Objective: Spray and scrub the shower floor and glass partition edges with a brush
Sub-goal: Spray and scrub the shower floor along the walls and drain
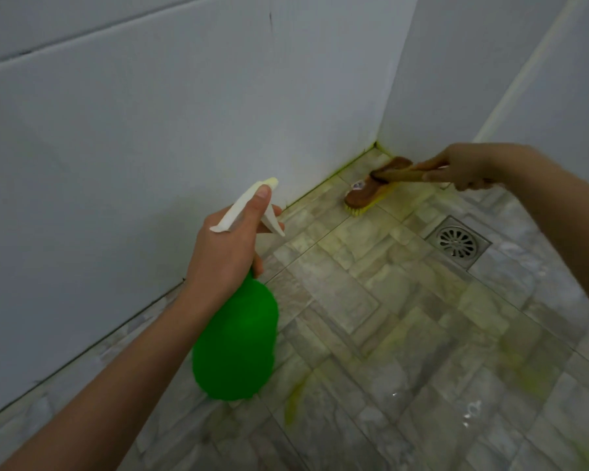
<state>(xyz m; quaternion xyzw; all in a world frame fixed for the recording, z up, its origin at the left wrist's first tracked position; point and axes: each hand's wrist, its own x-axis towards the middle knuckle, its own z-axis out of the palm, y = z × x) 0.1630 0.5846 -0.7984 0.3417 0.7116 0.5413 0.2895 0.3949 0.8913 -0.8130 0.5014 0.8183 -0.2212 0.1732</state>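
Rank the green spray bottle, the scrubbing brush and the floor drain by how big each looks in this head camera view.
1. Green spray bottle, by far the largest, though it is also nearest the camera.
2 and 3. Scrubbing brush and floor drain look about alike; I would not rank them.

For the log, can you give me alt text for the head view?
A right hand scrubs a wooden brush into the shower floor corner, while the left hand holds a green spray bottle. A metal drain sits nearby.
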